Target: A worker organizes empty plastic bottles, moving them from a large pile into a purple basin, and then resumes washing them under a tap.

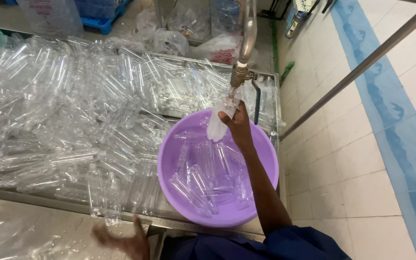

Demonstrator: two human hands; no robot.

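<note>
Nearest to me, my left hand [123, 239] hangs low over the wet steel edge of the table [34, 226], blurred, fingers spread apart and holding nothing. Just beyond it lies a great heap of clear plastic bottles [73, 115], covering the table top. My right hand [235, 123] reaches out over the purple basin [167, 166], fingers clamped around one clear bottle [219, 120], which I hold tilted with its mouth up against the brass tap [240, 74] at the end of a metal pipe [248, 29]. More clear bottles lie in the basin below. Pale floor tiles [343, 163] run along my right side.
</note>
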